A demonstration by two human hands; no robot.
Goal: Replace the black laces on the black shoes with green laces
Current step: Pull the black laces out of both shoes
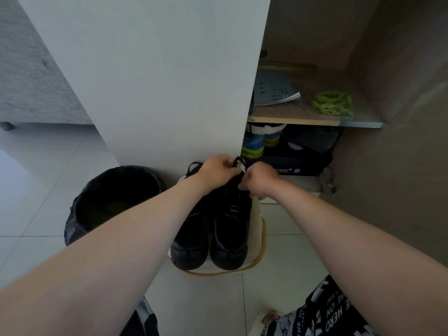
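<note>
Fingers point(228, 163) of left hand point(215, 171), right hand point(260, 181) pinch laces point(239, 160).

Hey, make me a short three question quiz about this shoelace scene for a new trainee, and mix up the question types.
1. True or false: the green laces lie on the cupboard shelf.
2. The left hand and right hand both pinch: A the black lace, B the green laces, C nothing.
3. What stands beside the black shoes, on the left hand's side?
Key: 1 true; 2 A; 3 the black bin.
</note>
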